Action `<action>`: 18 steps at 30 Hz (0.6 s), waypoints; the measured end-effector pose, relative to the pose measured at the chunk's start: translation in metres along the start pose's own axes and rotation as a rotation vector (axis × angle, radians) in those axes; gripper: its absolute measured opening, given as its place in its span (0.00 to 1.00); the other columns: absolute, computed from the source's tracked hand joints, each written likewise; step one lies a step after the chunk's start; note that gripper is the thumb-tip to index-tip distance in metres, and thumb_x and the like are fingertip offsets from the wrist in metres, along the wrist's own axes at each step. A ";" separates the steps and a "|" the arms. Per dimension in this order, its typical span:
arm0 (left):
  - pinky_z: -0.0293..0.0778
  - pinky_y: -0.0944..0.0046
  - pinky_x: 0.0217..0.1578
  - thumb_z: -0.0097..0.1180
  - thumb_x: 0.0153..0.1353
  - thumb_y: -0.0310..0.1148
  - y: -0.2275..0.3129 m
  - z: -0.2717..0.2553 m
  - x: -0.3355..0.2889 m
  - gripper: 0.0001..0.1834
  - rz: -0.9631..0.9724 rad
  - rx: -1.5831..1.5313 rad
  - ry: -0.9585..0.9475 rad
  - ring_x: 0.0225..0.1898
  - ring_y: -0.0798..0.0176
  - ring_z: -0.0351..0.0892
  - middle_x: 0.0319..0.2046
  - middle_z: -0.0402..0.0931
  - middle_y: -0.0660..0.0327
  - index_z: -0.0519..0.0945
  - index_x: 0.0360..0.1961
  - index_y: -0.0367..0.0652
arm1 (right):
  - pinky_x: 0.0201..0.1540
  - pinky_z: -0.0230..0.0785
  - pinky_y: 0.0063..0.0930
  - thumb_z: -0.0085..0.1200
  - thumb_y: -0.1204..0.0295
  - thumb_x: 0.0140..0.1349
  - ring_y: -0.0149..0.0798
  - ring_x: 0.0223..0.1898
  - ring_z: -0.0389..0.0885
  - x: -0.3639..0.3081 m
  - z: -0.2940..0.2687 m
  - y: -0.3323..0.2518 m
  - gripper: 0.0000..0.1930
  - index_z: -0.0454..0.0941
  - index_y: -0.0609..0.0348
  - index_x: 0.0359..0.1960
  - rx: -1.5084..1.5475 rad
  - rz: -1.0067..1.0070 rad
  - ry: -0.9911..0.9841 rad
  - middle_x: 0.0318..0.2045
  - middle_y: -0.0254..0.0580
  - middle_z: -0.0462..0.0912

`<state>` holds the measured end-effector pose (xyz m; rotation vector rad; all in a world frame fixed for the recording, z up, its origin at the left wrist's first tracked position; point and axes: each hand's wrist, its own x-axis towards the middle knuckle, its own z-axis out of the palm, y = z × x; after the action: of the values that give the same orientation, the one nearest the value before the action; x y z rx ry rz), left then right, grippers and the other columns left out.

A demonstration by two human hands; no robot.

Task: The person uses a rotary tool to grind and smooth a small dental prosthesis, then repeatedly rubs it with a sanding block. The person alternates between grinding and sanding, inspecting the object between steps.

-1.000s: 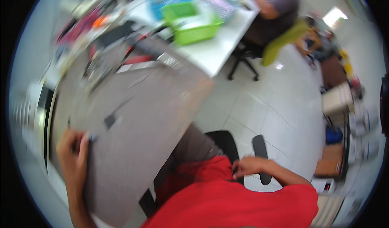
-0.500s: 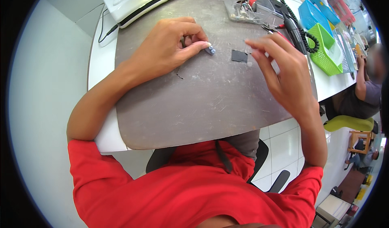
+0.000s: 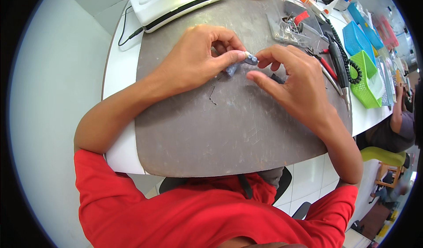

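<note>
Little blue-grey piece [image 3: 252,60] is up over the worktop [image 3: 229,133], nearer the far edge. Left hand [image 3: 198,57] reaches across from the left edge, thumb and fingertips pinching it. Right hand [image 3: 302,81] reaches over the near right corner, thumb spread well off the curled fingers, can't tell if they're touching it. Clear box [image 3: 288,40] toward the far right corner's got loose metal bits [image 3: 291,26] inside.

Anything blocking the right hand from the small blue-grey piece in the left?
Nothing visible. The left hand pinches the small blue-grey piece; the right hand's fingertips are right beside its free end, contact unclear. The dark flat patch shows behind the right thumb, off that path.
</note>
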<state>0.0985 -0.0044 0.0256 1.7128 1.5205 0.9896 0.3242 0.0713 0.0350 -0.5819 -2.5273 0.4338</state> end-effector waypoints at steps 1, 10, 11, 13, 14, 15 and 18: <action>0.78 0.69 0.35 0.64 0.70 0.31 0.000 0.000 0.000 0.09 -0.004 -0.027 -0.011 0.34 0.73 0.78 0.35 0.82 0.64 0.86 0.42 0.34 | 0.40 0.77 0.38 0.70 0.66 0.60 0.45 0.34 0.86 0.003 0.002 0.002 0.12 0.84 0.58 0.40 0.025 0.006 0.024 0.33 0.44 0.87; 0.80 0.70 0.40 0.64 0.68 0.26 0.005 0.008 -0.004 0.09 -0.078 -0.211 -0.049 0.38 0.73 0.83 0.38 0.86 0.60 0.86 0.46 0.32 | 0.28 0.76 0.33 0.69 0.70 0.59 0.42 0.26 0.86 -0.001 0.016 0.015 0.08 0.82 0.58 0.33 0.078 -0.078 0.163 0.27 0.42 0.86; 0.80 0.70 0.40 0.64 0.68 0.26 0.005 0.007 -0.003 0.09 -0.094 -0.219 -0.057 0.38 0.73 0.83 0.38 0.86 0.59 0.86 0.46 0.31 | 0.28 0.75 0.33 0.70 0.70 0.59 0.42 0.26 0.86 -0.001 0.017 0.015 0.08 0.82 0.58 0.33 0.061 -0.086 0.164 0.27 0.41 0.86; 0.80 0.70 0.40 0.65 0.67 0.26 0.006 0.008 -0.003 0.09 -0.110 -0.220 -0.047 0.38 0.72 0.83 0.38 0.86 0.59 0.86 0.46 0.31 | 0.27 0.75 0.34 0.70 0.70 0.58 0.42 0.25 0.85 -0.002 0.016 0.015 0.08 0.82 0.57 0.33 0.039 -0.103 0.166 0.26 0.41 0.85; 0.80 0.70 0.40 0.65 0.67 0.26 0.007 0.009 -0.005 0.09 -0.112 -0.213 -0.033 0.38 0.72 0.83 0.38 0.86 0.59 0.86 0.45 0.31 | 0.27 0.75 0.35 0.70 0.70 0.58 0.42 0.25 0.85 -0.002 0.016 0.014 0.08 0.81 0.57 0.33 0.036 -0.108 0.168 0.25 0.41 0.85; 0.80 0.70 0.40 0.65 0.67 0.26 0.008 0.010 -0.006 0.09 -0.116 -0.207 -0.017 0.38 0.72 0.83 0.37 0.86 0.59 0.86 0.45 0.31 | 0.27 0.74 0.36 0.70 0.70 0.58 0.43 0.25 0.84 -0.002 0.016 0.013 0.08 0.81 0.57 0.33 0.034 -0.115 0.167 0.25 0.40 0.84; 0.80 0.70 0.41 0.65 0.67 0.26 0.008 0.011 -0.007 0.09 -0.095 -0.205 -0.007 0.39 0.72 0.84 0.36 0.86 0.59 0.86 0.44 0.31 | 0.28 0.74 0.37 0.70 0.70 0.57 0.44 0.25 0.84 -0.002 0.014 0.011 0.09 0.80 0.57 0.32 -0.014 -0.129 0.171 0.24 0.41 0.83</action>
<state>0.1120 -0.0122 0.0260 1.4867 1.4282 1.0500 0.3217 0.0773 0.0179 -0.4382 -2.3887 0.3065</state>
